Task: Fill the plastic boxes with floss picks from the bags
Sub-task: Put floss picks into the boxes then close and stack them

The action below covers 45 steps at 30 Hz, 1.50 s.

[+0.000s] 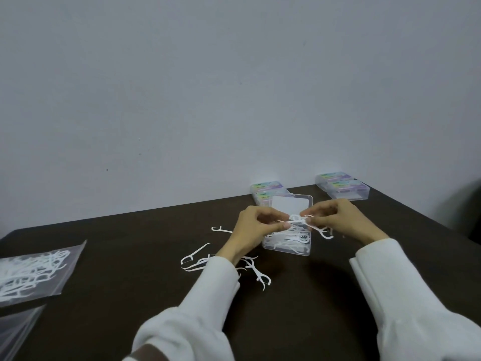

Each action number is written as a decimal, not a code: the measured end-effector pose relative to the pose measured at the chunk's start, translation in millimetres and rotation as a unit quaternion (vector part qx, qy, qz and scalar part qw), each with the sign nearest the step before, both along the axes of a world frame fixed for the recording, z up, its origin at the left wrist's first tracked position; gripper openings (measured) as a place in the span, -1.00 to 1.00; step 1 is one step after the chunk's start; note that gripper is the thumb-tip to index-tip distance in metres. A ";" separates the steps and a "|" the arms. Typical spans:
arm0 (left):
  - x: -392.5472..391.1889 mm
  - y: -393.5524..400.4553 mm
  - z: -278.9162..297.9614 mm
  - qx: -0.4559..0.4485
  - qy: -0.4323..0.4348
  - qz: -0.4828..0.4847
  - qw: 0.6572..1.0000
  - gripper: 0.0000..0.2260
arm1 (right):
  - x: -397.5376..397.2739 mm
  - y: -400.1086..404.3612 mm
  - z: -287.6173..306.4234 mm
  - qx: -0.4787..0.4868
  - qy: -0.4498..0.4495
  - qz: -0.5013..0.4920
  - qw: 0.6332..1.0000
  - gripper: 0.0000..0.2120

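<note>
The desk (130, 269) is dark brown, the wall (182, 87) behind it plain pale grey. Both sleeves (197, 308) are white. The floss picks (196, 254) scattered on the desk are white, as are those in the clear open box (286, 250) and the clear bag (33, 272) at left. The closed boxes (343, 187) at the far edge are clear, with pastel rainbow labels.

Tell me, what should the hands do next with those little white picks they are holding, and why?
Probably lower the bunch of floss picks into the open plastic box right below. Both the left hand and right hand pinch the bunch just above the box, which already holds picks and has its lid up. More loose picks wait on the table.
</note>
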<state>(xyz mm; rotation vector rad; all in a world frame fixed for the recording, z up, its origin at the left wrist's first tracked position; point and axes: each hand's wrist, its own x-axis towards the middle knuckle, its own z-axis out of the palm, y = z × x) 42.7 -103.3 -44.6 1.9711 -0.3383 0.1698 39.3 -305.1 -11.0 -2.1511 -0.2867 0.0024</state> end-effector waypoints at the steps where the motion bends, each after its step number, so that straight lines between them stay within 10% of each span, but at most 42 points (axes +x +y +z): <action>1: 0.3 -0.4 0.0 -0.005 -0.009 0.004 1.000 -0.84 | -0.4 0.5 0.2 0.006 0.004 0.000 1.000 -0.87; 17: 5.8 9.4 -4.9 0.006 -0.003 0.114 0.993 -0.89 | 4.6 0.1 -5.3 0.070 -0.006 -0.014 0.997 -0.86; 45: -0.8 9.0 -12.2 0.088 -0.018 0.046 0.995 -0.87 | 9.6 19.7 -24.3 -0.135 -0.090 0.046 0.986 -0.81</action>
